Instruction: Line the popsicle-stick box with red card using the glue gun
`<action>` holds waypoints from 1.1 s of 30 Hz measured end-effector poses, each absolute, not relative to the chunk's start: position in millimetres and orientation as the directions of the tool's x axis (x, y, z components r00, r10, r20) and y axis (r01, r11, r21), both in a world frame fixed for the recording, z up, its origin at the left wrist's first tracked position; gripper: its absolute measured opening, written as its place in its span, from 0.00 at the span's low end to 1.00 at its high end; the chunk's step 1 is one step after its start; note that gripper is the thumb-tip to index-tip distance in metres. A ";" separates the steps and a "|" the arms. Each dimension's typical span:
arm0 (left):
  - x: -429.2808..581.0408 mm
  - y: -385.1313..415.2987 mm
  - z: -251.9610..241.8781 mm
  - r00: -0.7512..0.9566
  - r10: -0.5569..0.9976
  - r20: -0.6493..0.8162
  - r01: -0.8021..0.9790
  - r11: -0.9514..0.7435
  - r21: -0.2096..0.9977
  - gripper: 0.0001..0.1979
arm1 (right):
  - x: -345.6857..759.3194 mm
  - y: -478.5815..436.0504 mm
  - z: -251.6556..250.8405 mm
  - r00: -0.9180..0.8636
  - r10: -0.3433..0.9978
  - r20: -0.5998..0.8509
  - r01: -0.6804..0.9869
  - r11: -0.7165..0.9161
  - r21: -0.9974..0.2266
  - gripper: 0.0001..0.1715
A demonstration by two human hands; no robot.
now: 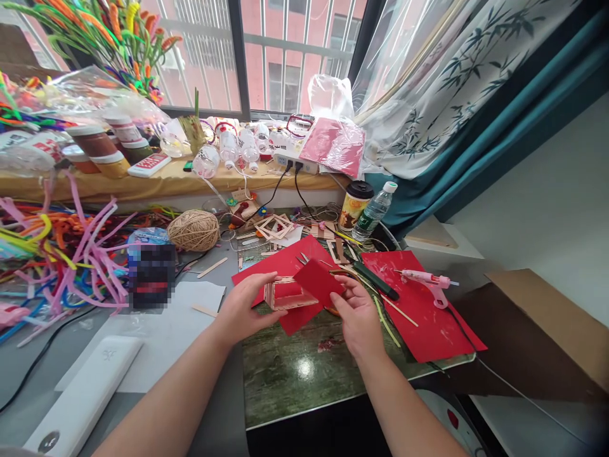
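My left hand (245, 308) is closed around the left side of a small box frame of wooden sticks (289, 296) lined with red paper. My right hand (359, 317) pinches a small red paper square (318, 280) that lies tilted over the frame's right side. Both hands hover above a green marbled board (304, 371). Under the frame lies a larger red paper sheet (285, 260).
A pink glue gun (428, 279) rests on another red sheet (431, 317) to the right, beside a dark cutter (375, 280). A twine ball (193, 230), pipe cleaners (61, 254), a coffee cup (356, 204), a water bottle (375, 212) and a white power bank (80, 400) surround the work spot.
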State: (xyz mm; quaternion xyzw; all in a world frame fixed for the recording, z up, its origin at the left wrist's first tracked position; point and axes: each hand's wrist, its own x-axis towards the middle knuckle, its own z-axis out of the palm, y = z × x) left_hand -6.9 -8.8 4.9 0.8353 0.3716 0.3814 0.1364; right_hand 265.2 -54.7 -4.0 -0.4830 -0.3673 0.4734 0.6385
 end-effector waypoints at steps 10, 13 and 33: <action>-2.4 -8.1 7.5 0.518 0.602 0.607 0.464 -0.794 0.392 0.38 | 269.9 -31.0 -11.9 0.116 0.993 -0.028 -0.230 -0.001 -0.973 0.18; -3.1 -7.0 5.4 0.513 0.584 0.629 0.470 -0.804 0.364 0.37 | 268.0 -21.5 -14.2 0.117 0.992 0.051 -0.210 0.075 -0.975 0.16; -17.1 14.2 -6.2 0.548 0.821 0.158 0.564 -0.503 0.655 0.60 | 265.2 -30.9 -31.1 -0.065 0.965 0.254 0.273 0.262 -0.926 0.04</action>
